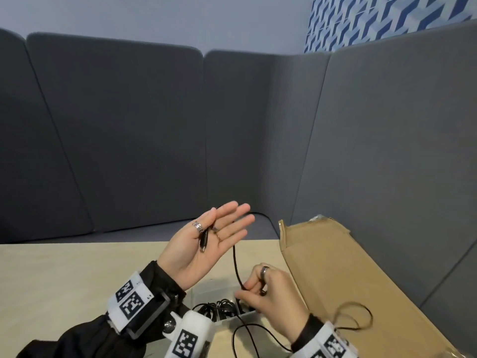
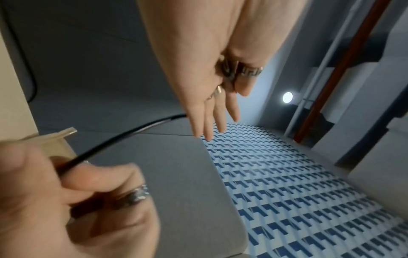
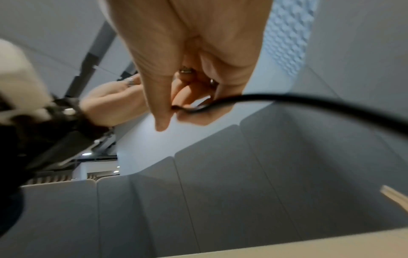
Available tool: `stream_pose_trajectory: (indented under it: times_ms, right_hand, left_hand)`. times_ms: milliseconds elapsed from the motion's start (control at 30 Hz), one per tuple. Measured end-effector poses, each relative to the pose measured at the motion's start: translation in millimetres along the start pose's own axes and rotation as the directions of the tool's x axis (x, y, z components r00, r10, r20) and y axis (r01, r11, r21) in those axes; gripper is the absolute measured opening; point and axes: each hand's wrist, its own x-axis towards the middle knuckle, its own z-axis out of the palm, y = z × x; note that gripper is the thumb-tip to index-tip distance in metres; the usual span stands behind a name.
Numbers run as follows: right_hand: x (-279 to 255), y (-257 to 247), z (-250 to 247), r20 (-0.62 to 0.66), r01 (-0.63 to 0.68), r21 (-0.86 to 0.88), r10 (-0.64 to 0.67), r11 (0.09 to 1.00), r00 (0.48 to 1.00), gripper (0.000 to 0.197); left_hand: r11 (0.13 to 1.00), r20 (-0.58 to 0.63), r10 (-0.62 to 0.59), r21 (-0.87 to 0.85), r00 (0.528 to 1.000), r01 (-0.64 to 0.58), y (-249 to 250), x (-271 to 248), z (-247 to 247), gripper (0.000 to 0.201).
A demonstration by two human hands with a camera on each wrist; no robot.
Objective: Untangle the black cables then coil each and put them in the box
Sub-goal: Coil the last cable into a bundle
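The head camera looked forward and down over the table point(image 1: 64, 280) at the left hand point(image 1: 206, 244) and right hand point(image 1: 271, 290). Each wrist camera sat close under its palm, tilted upward — all three shared the cable point(image 1: 235, 262).

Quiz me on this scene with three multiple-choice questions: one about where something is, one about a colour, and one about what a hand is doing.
1. Where does the plug of the cable lie?
A. on the palm of the left hand
B. on the floor
C. in a pocket

2. What colour is the cable?
A. white
B. black
C. red

3. What is the right hand doing?
A. lying flat and empty
B. pinching the cable
C. pointing at the wall

Answers:
1. A: the plug rests on the upturned palm, whose fingers are straight.
2. B: the cable looks black in all three views.
3. B: the thumb and curled fingers close on the cable.
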Motion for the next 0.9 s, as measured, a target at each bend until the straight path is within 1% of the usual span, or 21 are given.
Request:
stream_pose_trajectory:
  times_ms: [33, 67, 100, 133, 167, 200, 233, 267, 300, 333, 367, 400, 433, 467, 500, 567, 600, 667, 733, 800, 900]
  right_hand:
    - [-1.7, -3.1, 6.0, -0.043, 0.07, -0.052, -0.073, 0.996, 0.996, 0.032]
    - [-3.7, -6.3, 9.0, -0.077, 0.135, -0.099, -0.143, 0.986, 0.987, 0.034]
    - [-5.4, -8.6, 8.8, -0.104, 0.21, -0.157, -0.228, 0.965, 0.968, 0.033]
    - [-6.2, -10.1, 5.5, -0.125, 0.29, -0.258, -0.329, 0.922, 0.936, 0.03]
    - [-5.5, -10.2, 0.0, -0.127, 0.349, -0.386, -0.423, 0.854, 0.897, 0.03]
    - [-4.2, -11.6, -6.8, -0.111, 0.373, -0.51, -0.49, 0.775, 0.865, 0.033]
    - [-1.9, -12.9, -14.1, -0.081, 0.367, -0.606, -0.514, 0.706, 0.854, 0.036]
    - [1.0, -13.5, -19.8, -0.055, 0.342, -0.664, -0.5, 0.665, 0.864, 0.035]
    - [3.9, -15.6, -23.9, -0.05, 0.307, -0.689, -0.465, 0.657, 0.884, 0.031]
    - [7.5, -14.1, -28.4, -0.051, 0.261, -0.684, -0.401, 0.681, 0.915, 0.029]
    - [9.3, -11.3, -35.6, -0.025, 0.2, -0.639, -0.28, 0.743, 0.96, 0.033]
    - [7.6, -6.4, -43.3, 0.077, 0.155, -0.548, -0.135, 0.822, 0.988, 0.036]
    - [4.7, -5.0, -51.0, 0.218, 0.108, -0.436, -0.012, 0.893, 0.976, 0.035]
    - [1.3, -6.1, -58.7, 0.337, 0.081, -0.363, 0.049, 0.928, 0.94, 0.032]
    - [-2.1, -7.5, -65.9, 0.418, 0.081, -0.319, 0.063, 0.944, 0.906, 0.03]
    - [-5.2, -5.0, -76.5, 0.502, 0.069, -0.267, 0.078, 0.961, 0.862, 0.028]
    - [-5.6, -2.4, -79.8, 0.523, 0.039, -0.243, 0.097, 0.969, 0.847, 0.028]
    - [-6.8, 6.5, -81.5, 0.559, 0.0, -0.177, 0.101, 0.984, 0.823, 0.028]
    - [-12.0, 14.8, -75.5, 0.595, -0.048, -0.066, 0.078, 0.997, 0.8, 0.027]
    - [-17.5, 22.2, -66.7, 0.603, -0.144, 0.034, 0.095, 0.989, 0.792, 0.025]
    - [-21.3, 29.7, -57.8, 0.592, -0.253, 0.088, 0.153, 0.964, 0.792, 0.021]
  left_hand:
    - [0.998, -0.046, 0.045, 0.051, 0.998, -0.043, -2.0, 2.6, -0.7, 0.038]
    - [0.979, -0.074, 0.102, 0.183, 0.992, -0.087, -4.1, 4.1, -2.4, 0.04]
    - [0.905, -0.071, 0.175, 0.405, 0.982, -0.131, -6.3, 5.0, -6.7, 0.039]
    - [0.718, -0.023, 0.24, 0.677, 0.971, -0.161, -8.8, 4.1, -10.5, 0.036]
    - [0.418, 0.056, 0.252, 0.894, 0.966, -0.161, -11.7, 2.9, -16.4, 0.033]
    - [0.106, 0.128, 0.191, 0.983, 0.973, -0.15, -15.4, 1.8, -21.9, 0.029]
    - [-0.131, 0.167, 0.1, 0.979, 0.981, -0.154, -19.2, 0.9, -25.3, 0.029]
    - [-0.244, 0.16, 0.013, 0.958, 0.987, -0.152, -21.8, -0.5, -26.0, 0.03]
    - [-0.253, 0.122, -0.052, 0.958, 0.991, -0.131, -22.8, -2.4, -24.9, 0.031]
    - [-0.217, 0.072, -0.105, 0.972, 0.992, -0.093, -22.0, -3.8, -22.9, 0.033]
    - [-0.177, 0.026, -0.143, 0.983, 0.989, -0.052, -20.1, -4.4, -22.6, 0.035]
    - [-0.146, -0.011, -0.175, 0.989, 0.984, -0.015, -17.9, -4.8, -23.1, 0.036]
    - [-0.134, -0.047, -0.214, 0.991, 0.976, 0.018, -16.3, -4.7, -25.9, 0.035]
    - [-0.13, -0.071, -0.263, 0.991, 0.962, 0.037, -15.4, -5.2, -27.9, 0.032]
    - [-0.139, -0.085, -0.312, 0.989, 0.946, 0.043, -15.3, -5.9, -29.3, 0.029]
    - [-0.151, -0.081, -0.369, 0.988, 0.926, 0.026, -15.3, -5.9, -30.5, 0.023]
    - [-0.157, -0.06, -0.352, 0.988, 0.934, 0.005, -14.1, -4.9, -29.8, 0.019]
    - [-0.221, 0.016, -0.248, 0.972, 0.969, -0.073, -8.0, -2.4, -26.9, 0.011]
    - [-0.345, 0.091, -0.133, 0.929, 0.987, -0.132, -1.8, -1.0, -23.0, 0.012]
    - [-0.444, 0.166, -0.03, 0.881, 0.986, -0.161, 2.4, -0.8, -19.5, 0.022]
    - [-0.461, 0.27, 0.101, 0.865, 0.958, -0.195, 8.1, 2.3, -19.3, 0.045]
